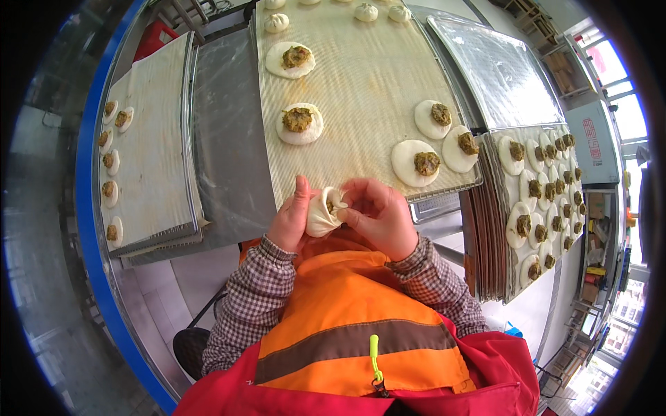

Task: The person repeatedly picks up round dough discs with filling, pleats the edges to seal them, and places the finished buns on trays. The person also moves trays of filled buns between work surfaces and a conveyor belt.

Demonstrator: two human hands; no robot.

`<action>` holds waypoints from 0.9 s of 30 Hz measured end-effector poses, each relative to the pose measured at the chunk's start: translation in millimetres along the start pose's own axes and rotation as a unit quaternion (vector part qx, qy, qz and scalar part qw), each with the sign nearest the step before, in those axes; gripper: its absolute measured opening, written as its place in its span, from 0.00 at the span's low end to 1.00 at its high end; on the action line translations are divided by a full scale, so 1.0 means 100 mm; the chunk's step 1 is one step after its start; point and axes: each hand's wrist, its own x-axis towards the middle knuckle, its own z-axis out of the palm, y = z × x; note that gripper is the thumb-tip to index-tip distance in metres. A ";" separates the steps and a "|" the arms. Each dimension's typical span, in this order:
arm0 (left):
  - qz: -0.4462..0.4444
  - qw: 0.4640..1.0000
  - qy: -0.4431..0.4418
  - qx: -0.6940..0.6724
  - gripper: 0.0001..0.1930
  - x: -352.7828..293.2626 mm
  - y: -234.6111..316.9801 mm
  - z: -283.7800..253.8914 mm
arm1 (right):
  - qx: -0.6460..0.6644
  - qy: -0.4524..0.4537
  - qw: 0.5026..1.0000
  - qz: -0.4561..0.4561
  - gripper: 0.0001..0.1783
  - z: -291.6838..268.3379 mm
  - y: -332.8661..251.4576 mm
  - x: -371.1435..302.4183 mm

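Note:
A half-closed bun (320,220) of white dough is between my hands, just off the near edge of the middle tray (354,104). My left hand (291,218) cups it from the left, thumb pointing up. With thumb and forefinger, my right hand (378,215) pinches the pleated rim on the right side; a bit of brown-green filling shows in the opening. On the tray lie flat dough rounds topped with filling: one dough round (300,125) ahead of my left hand, and another dough round (416,163) beyond my right hand. Closed pleated buns (276,23) sit along the far end.
At the left, a lined tray (156,139) carries several filled rounds along its outer side. A stack of trays (489,229) on the right holds many filled rounds, with a bare metal tray (496,69) behind it. A blue rail (94,173) curves along the left.

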 end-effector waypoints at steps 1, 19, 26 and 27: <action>-0.011 1.000 -0.002 -0.013 0.40 -0.02 0.00 0.01 | 0.101 -0.003 0.992 0.078 0.11 0.01 0.01 0.00; 0.178 0.947 0.040 0.264 0.40 -0.16 0.14 0.15 | -0.202 0.030 0.949 -0.240 0.11 0.07 -0.01 -0.01; 0.082 0.992 -0.037 0.094 0.37 -0.12 0.21 0.13 | 0.023 0.008 0.999 0.025 0.11 0.07 -0.05 -0.07; 0.166 0.976 -0.005 0.140 0.38 -0.12 0.20 0.17 | 0.026 0.010 0.999 0.018 0.11 0.07 -0.05 -0.08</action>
